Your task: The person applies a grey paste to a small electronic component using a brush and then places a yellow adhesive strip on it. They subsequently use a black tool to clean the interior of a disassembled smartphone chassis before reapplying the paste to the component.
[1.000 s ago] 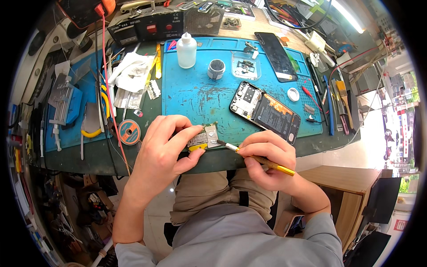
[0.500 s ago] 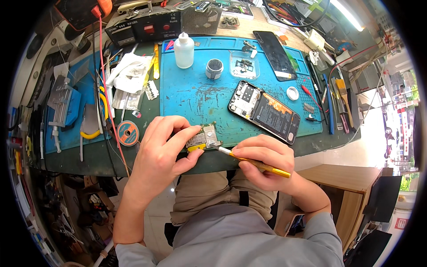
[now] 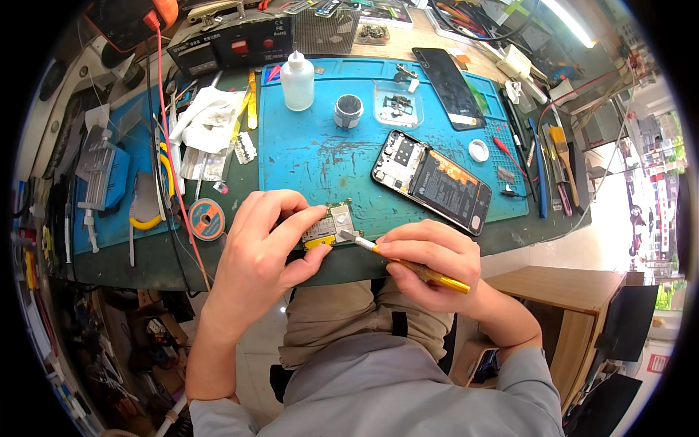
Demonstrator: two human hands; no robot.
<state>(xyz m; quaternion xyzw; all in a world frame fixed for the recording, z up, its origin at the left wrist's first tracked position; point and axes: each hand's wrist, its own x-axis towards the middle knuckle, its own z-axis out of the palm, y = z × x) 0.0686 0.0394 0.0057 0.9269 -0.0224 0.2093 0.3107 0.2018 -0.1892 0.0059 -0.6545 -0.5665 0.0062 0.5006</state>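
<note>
Pinched at its left side by my left hand [image 3: 266, 237] is a small phone circuit board [image 3: 329, 227] with silver shields and a yellow strip. It sits at the front edge of the blue work mat [image 3: 306, 164]. My right hand [image 3: 431, 264] grips a craft knife [image 3: 429, 274] with a golden handle like a pen. The knife's flat blade touches or hovers just over the silver shield at the board's right part; contact cannot be told. An opened phone [image 3: 431, 182], its battery showing, lies beyond my right hand.
Farther back stand a white squeeze bottle [image 3: 297, 84], a small open jar [image 3: 349, 111] and a clear tray of small parts [image 3: 398, 105]. A detached phone screen [image 3: 448, 87] lies behind. At left are a solder wire spool [image 3: 207, 220] and white tissue [image 3: 210, 120].
The knife's blade has shifted slightly left and up on the board, and its handle end has swung a little left and down. My left hand keeps its hold on the circuit board.
</note>
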